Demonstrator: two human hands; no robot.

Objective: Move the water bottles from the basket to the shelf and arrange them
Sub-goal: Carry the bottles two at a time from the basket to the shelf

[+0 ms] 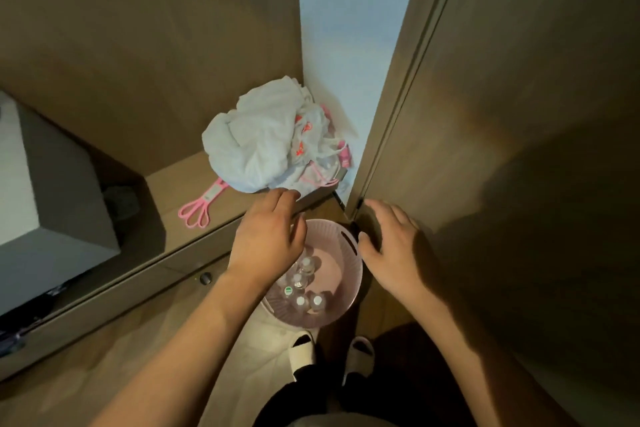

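Pink basket (348, 255) sits on the floor at lower centre of the frame, between the 2 forearms. About 5 capped bottles (301, 282) stand upright inside it, bunched toward its left side. Wooden shelf (180, 191) runs across the centre left, above the basket. On it lie a crumpled white bag (263, 139) at the corner and a pink tool (201, 206) just left of the bag. A grey box (52, 191) occupies the left edge. Left hand (270, 236) hovers over the basket's left rim, fingers loosely spread, holding nothing. Right hand (391, 243) hangs at the right rim, fingers relaxed, empty. 2 white slippers (304, 348) show at the bottom centre.
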